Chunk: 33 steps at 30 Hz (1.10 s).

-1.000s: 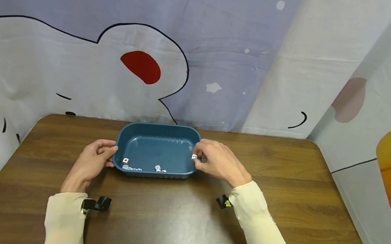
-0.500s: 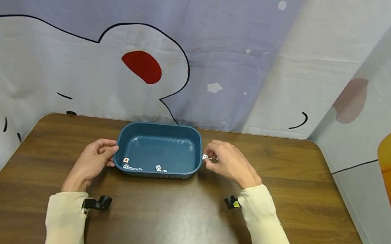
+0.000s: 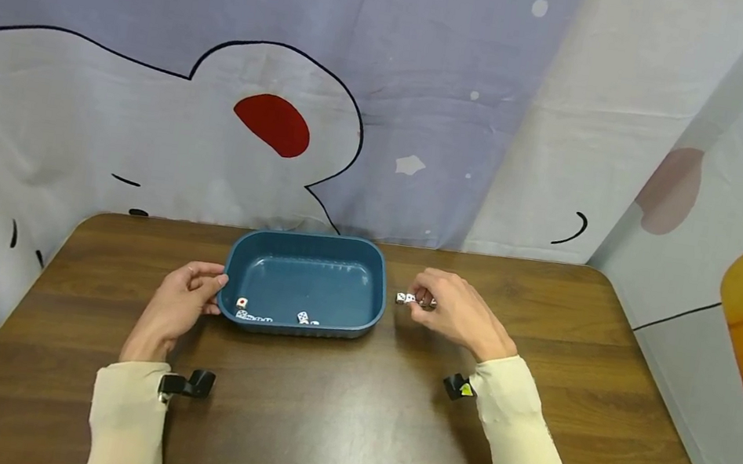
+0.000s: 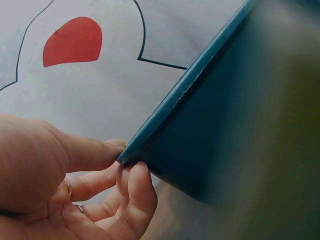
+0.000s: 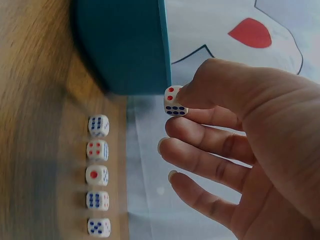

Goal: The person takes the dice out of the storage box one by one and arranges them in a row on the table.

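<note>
Left hand is pinching the left rim of a blue plastic tray while the right hand is pinching a white die past its right end.
Inside, loose dice are lying along the near wall, clustering at the left corner and the middle. Outside, a row of five dice is resting on the wooden tabletop near the tray's right end. The far rim is lying near the tabletop's back edge; wood is stretching wide to the right and toward the person.
</note>
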Motion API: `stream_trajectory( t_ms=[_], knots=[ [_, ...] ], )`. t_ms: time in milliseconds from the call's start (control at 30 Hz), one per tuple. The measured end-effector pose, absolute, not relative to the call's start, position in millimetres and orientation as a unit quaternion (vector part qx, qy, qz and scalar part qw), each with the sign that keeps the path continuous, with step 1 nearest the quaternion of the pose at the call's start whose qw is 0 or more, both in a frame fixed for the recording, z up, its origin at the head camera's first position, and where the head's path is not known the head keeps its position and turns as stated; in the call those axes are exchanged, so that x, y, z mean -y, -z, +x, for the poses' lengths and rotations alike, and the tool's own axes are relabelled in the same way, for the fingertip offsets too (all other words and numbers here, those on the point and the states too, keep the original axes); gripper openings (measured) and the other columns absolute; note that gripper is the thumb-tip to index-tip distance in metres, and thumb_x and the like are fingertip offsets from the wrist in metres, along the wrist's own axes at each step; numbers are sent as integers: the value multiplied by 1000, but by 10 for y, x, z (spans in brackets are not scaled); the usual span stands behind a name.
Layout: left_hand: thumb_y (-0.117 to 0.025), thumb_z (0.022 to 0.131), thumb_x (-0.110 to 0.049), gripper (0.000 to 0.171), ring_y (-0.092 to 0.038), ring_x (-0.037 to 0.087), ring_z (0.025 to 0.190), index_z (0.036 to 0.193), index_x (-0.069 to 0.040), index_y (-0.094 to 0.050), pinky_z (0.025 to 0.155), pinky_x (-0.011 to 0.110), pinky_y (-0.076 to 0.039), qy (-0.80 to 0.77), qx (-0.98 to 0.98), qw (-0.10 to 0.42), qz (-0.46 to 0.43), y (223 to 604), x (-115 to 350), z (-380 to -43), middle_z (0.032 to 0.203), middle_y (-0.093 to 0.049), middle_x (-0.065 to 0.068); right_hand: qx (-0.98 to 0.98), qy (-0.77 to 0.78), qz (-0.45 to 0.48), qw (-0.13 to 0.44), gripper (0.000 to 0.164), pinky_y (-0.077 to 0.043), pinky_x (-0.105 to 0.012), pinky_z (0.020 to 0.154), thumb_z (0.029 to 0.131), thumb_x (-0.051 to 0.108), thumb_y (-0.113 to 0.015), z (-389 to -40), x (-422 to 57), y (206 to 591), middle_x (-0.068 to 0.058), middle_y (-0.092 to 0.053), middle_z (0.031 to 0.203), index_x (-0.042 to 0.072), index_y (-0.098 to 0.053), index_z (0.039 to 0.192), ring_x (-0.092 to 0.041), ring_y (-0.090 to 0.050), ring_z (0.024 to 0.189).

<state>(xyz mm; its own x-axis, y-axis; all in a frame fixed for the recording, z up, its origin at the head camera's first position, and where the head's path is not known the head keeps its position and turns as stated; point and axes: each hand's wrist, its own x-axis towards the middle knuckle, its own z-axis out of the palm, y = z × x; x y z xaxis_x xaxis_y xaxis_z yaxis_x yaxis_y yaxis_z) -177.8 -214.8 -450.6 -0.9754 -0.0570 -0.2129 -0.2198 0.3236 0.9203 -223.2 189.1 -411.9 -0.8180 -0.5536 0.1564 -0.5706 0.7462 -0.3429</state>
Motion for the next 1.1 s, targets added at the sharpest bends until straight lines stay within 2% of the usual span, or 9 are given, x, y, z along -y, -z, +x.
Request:
stream_trajectory(
  t_ms=[700, 1100],
  knots=[
    [-47, 102, -25, 43, -57, 7, 77, 136, 2, -44, 70, 22, -57, -582, -806, 70, -85, 4509, 2115, -1807, 104, -61, 11, 938, -203, 282, 4, 13, -51, -25, 72, 79, 11, -68, -2275, -2311, 4189, 4, -63, 86, 13, -67, 91, -11, -60, 79],
    [-48, 102, -24, 42, -58, 7, 77, 135, 1, -44, 72, 27, -58, -578, -808, 71, -91, 4507, 2087, -1808, 105, -60, 14, 947, -197, 253, -8, 15, -51, -27, 71, 80, 12, -69, -2350, -2570, 4239, 4, -64, 86, 9, -68, 95, -9, -59, 78]
  ],
)
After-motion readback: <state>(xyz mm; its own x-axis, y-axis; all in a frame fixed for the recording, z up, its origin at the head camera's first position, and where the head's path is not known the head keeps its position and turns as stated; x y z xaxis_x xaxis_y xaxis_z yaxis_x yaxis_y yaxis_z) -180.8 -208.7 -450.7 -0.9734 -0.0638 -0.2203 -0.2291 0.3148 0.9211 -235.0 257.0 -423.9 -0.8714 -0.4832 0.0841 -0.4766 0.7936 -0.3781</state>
